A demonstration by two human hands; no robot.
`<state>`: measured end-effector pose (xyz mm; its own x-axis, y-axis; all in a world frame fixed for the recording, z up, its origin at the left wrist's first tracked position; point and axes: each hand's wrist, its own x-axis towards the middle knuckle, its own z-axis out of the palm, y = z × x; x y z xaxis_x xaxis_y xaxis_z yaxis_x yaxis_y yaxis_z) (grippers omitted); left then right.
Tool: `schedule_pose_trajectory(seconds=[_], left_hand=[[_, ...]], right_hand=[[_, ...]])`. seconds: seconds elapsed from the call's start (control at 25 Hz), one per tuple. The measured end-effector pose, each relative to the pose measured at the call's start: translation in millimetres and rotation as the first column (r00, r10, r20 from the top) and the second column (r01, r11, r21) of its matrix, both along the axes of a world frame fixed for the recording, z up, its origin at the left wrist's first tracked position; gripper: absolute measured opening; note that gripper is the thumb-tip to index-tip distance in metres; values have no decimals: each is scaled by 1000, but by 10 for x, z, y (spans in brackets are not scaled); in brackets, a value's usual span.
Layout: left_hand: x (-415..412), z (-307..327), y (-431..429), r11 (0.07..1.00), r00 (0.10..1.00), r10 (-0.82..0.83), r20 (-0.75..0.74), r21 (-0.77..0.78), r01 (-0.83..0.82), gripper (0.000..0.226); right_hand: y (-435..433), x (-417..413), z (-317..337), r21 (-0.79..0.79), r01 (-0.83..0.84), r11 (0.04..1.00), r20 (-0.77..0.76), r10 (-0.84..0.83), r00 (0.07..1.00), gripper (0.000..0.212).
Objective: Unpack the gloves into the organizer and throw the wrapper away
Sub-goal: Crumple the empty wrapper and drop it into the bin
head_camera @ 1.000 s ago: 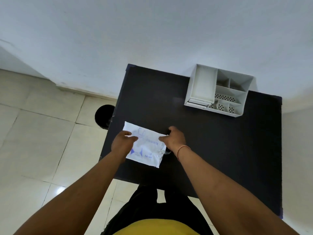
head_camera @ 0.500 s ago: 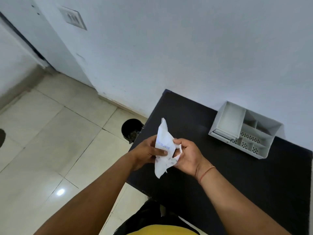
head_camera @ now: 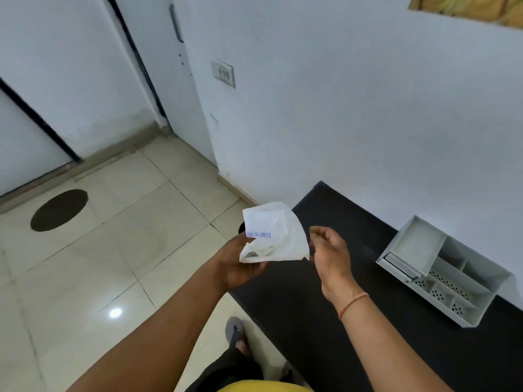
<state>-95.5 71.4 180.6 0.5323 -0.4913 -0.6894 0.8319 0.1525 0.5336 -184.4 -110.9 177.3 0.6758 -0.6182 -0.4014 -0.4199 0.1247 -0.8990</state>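
I hold the glove packet point(head_camera: 273, 234) up in the air, off the near-left corner of the black table point(head_camera: 311, 292), well apart from the white organizer point(head_camera: 441, 271) that sits toward the table's far-right side. My left hand point(head_camera: 240, 264) is closed on the packet's lower-left corner; my right hand point(head_camera: 329, 250) is curled at its right edge, and I cannot tell whether those fingertips actually pinch it or just touch. The packet stands roughly upright and crumpled, its long axis running up and slightly away from the table, printed face toward me with the word GLOVES reading level. My worry: the packet hangs out beyond the table's edge, over the tiled floor point(head_camera: 113, 236), so if the wrapper tears open suddenly the gloves could drop there instead of on the table. A one-handed hold on thin film could also slip
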Motion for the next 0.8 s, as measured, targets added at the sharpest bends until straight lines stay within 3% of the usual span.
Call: schedule_pose_trajectory(seconds=[0.08,0.16,0.28,0.32,0.4,0.52,0.68,0.8], left_hand=[[19,77,236,995,998,22,-60,-94,-28,23],[117,139,408,998,999,2,-34,-63,-5,24],[373,111,510,948,961,-138,239,312,59,16],[479,86,544,895,925,-205,320,444,45,23],[726,96,667,844,878,-272,393,536,21,44],[1218,201,1059,925,852,-255,457,371,78,60],[2051,414,1796,958,810,-283,514,108,266,85],[2542,444,2109,940,774,-341,534,199,277,88]], right_hand=[[104,27,102,27,-143,989,8,142,990,18],[285,112,264,132,-371,919,91,362,928,28],[620,369,404,277,-544,792,246,488,837,54],[734,517,405,270,-527,806,246,471,847,56],[990,890,344,212,-412,886,198,373,906,48],[1346,1517,247,254,-135,958,137,102,985,21],[1771,2285,270,496,-16,868,136,-59,989,20],[2020,2669,322,608,-34,793,180,-95,979,18]])
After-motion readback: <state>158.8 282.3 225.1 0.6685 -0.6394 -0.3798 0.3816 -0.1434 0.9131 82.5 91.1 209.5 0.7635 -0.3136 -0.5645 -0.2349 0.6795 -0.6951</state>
